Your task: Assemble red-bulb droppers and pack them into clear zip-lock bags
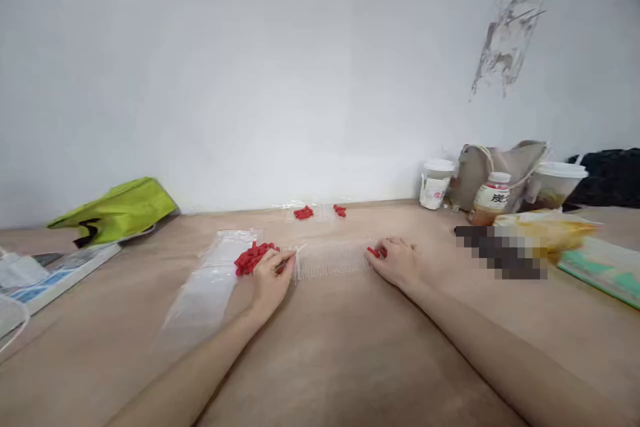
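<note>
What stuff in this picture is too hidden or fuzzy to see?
In the head view:
- Red pieces by the right hand: its fingers hide some.
- Anything inside the left hand's grip: its fingers cover it.
- Dark object on the right: blurred into squares.
- White power strip's far end: cut off by the left edge.
- Clear thin strips: too small to count.

Clear, slender pieces (333,260) in a flat side-by-side row on the table (330,340), red bits heaped (250,259) (small, jumbled) just beside its left end, a few more red ones (373,252) at the right.
</note>
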### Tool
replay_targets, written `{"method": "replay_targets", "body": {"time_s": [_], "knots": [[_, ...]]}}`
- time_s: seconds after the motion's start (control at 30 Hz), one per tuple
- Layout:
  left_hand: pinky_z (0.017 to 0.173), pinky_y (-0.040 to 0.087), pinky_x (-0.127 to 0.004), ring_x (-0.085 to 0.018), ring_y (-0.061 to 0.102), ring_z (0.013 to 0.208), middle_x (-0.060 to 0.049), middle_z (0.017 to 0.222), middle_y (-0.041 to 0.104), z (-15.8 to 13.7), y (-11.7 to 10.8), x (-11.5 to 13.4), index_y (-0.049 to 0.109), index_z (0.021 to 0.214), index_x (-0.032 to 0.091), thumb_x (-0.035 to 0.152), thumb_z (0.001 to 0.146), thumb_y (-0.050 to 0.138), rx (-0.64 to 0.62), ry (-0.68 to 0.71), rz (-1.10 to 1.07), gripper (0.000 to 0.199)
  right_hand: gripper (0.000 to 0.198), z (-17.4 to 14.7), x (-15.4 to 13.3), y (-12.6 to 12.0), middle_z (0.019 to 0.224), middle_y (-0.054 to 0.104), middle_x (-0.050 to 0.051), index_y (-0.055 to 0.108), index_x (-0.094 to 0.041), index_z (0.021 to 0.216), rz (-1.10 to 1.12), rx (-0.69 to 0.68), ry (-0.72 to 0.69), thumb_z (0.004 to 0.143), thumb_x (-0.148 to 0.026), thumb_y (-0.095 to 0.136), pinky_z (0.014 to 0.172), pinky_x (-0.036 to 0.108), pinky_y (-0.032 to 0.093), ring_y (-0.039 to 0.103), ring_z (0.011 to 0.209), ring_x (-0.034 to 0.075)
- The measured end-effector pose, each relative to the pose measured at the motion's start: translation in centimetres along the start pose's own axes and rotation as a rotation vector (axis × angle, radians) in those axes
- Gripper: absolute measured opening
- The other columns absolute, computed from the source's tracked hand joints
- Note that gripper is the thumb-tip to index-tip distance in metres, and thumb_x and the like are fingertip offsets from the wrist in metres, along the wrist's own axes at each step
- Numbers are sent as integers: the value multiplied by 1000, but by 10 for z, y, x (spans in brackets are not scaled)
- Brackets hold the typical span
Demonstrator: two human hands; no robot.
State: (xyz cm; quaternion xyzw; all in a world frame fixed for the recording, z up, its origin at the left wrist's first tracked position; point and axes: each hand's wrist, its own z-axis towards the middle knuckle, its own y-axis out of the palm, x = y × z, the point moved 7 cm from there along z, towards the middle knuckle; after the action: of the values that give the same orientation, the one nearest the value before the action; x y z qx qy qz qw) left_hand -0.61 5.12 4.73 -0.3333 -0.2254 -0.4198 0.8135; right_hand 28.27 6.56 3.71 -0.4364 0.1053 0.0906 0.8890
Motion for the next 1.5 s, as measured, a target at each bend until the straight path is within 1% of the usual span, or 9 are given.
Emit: {"method": "replay_targets", "body": {"time_s": [0.17, 0.27, 0.37, 0.43, 0.57, 0.73, 1.07, 1.3, 1.5], "knots": [[62, 52, -26, -15, 63, 66, -2, 75, 62, 3, 2, -12, 64, 90, 16, 27, 72, 58, -1, -44, -15, 22, 23, 3, 4, 4, 75, 61, 4, 61, -21, 65, 16, -20, 5, 73, -39, 49, 70, 35, 24, 51, 77, 20], [66, 53, -26, -15, 64, 73, -5, 92, 59, 3, 6, -10, 60, 102, 17, 27, 77, 54, -39, -14, -26, 28, 23, 4, 5, 2, 73, 61, 4, 61, -20, 65, 88, 9, 1, 75, -37, 48, 70, 34, 27, 51, 76, 20], [79, 49, -31, -19, 61, 92, -8, 109, 56, 2, 10, -4, 59, 105, 18, 24, 80, 50, -100, 52, -8, 27, 21, 2, -4, 1, 75, 61, 4, 60, -18, 73, 320, 24, -57, 76, -35, 48, 67, 30, 33, 51, 73, 18], [83, 47, -34, -20, 57, 98, -8, 107, 59, -1, 15, 1, 59, 106, 18, 22, 82, 48, -160, 100, 7, 27, 20, -2, -15, 2, 72, 59, 4, 58, -17, 78, 517, -7, -103, 78, -34, 47, 60, 27, 36, 51, 65, 15], [73, 49, -30, -17, 61, 85, -6, 92, 66, -8, 23, 10, 55, 111, 18, 19, 86, 42, -277, 175, 23, 29, 21, -17, -44, 2, 72, 56, 4, 55, -16, 94, 728, -89, -207, 80, -29, 47, 56, 26, 41, 50, 61, 14], [76, 44, -30, -17, 58, 88, -5, 95, 65, -14, 28, 28, 60, 102, 19, 23, 87, 43, -333, 260, 89, 23, 22, -32, -72, -7, 87, 52, 6, 57, -19, 98, 764, -121, -421, 84, -18, 40, 73, 30, 45, 52, 81, 15], [76, 34, -34, -17, 56, 76, -1, 82, 65, -20, 34, 51, 60, 87, 20, 23, 87, 44, -394, 348, 206, 17, 12, -38, -77, -3, 81, 58, 2, 51, -20, 90, 778, -196, -375, 82, -17, 43, 66, 26, 45, 55, 73, 13], [76, 41, -30, -17, 57, 83, -3, 89, 65, -25, 41, 49, 59, 95, 21, 22, 88, 43, -439, 404, 150, 18, 22, -44, -86, -8, 91, 59, 4, 55, -21, 102, 836, -246, -530, 85, -18, 41, 76, 27, 45, 55, 85, 14], [75, 42, -30, -17, 59, 84, -4, 91, 65, -24, 41, 44, 60, 98, 21, 24, 89, 42, -407, 399, 146, 20, 20, -40, -82, -9, 89, 58, 5, 58, -20, 98, 844, -214, -492, 84, -21, 44, 74, 28, 46, 56, 82, 14]]}}
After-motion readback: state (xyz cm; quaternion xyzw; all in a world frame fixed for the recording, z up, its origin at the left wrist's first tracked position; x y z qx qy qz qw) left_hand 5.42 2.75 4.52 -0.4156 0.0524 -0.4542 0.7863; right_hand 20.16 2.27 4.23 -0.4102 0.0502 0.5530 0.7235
